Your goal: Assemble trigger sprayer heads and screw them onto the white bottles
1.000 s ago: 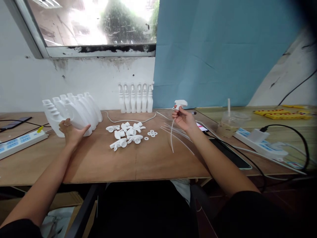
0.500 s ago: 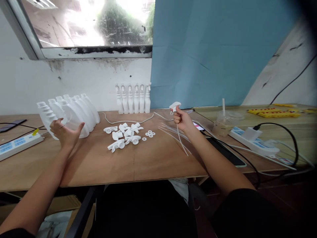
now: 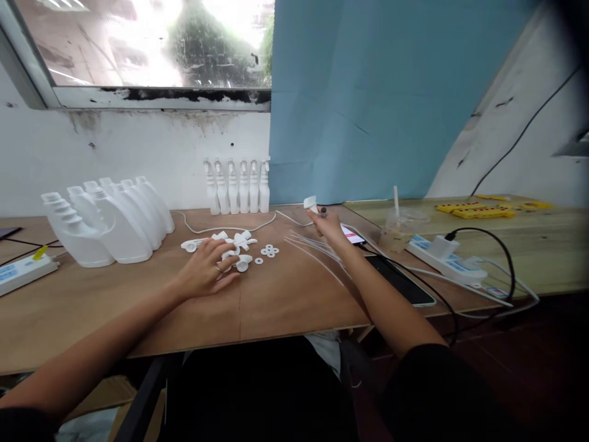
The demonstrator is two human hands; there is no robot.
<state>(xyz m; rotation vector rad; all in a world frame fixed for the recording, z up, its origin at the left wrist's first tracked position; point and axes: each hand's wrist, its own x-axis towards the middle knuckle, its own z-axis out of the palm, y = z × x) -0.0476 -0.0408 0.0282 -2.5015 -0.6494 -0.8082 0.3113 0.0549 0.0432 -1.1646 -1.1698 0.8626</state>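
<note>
My left hand (image 3: pixel 209 267) lies over a pile of white trigger sprayer heads (image 3: pixel 242 264), fingers stretched out and slightly apart. Its fingers cover part of the pile, so contact with any one head is unclear. Just right of the pile are several small white ring washers (image 3: pixel 269 250). Raised above the right side of the table, my right hand (image 3: pixel 330 226) is closed around a white trigger sprayer head (image 3: pixel 310 202). A small dark round spot shows by its fingers; I cannot make out what it is. Thin white tubes (image 3: pixel 317 248) lie below that hand.
White bottles without tops (image 3: pixel 131 236) stand at the left; several bottles with sprayers (image 3: pixel 237 190) line the wall. To the right are a phone (image 3: pixel 352 235), a dark tablet-like device (image 3: pixel 400 279), a drink cup (image 3: pixel 396 233), a power strip (image 3: pixel 444 261) with cables, and yellow strips (image 3: pixel 481 212).
My left hand has moved right, from beside the bottles at the left to the sprayer head pile. My right hand keeps its sprayer head, now turned differently. The camera view has shifted slightly right.
</note>
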